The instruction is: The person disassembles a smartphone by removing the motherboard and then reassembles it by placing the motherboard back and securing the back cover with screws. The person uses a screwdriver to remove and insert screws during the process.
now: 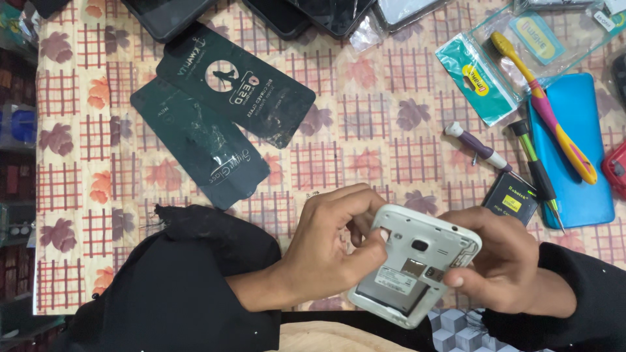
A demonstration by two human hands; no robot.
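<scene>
Grip: both hands clasp the white phone [414, 264], held above the table's near edge; left hand [332, 244] thumbs its open back, right hand [502, 261] steadies it.
Table [365, 130]: checked leaf-pattern cloth.
Progress: back cover already off, battery bay empty.
Battery [510, 197]: lies apart, beside screwdrivers.

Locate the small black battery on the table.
Head view, right side: the black battery lies by the blue phone cover, just above the right hand.
</scene>
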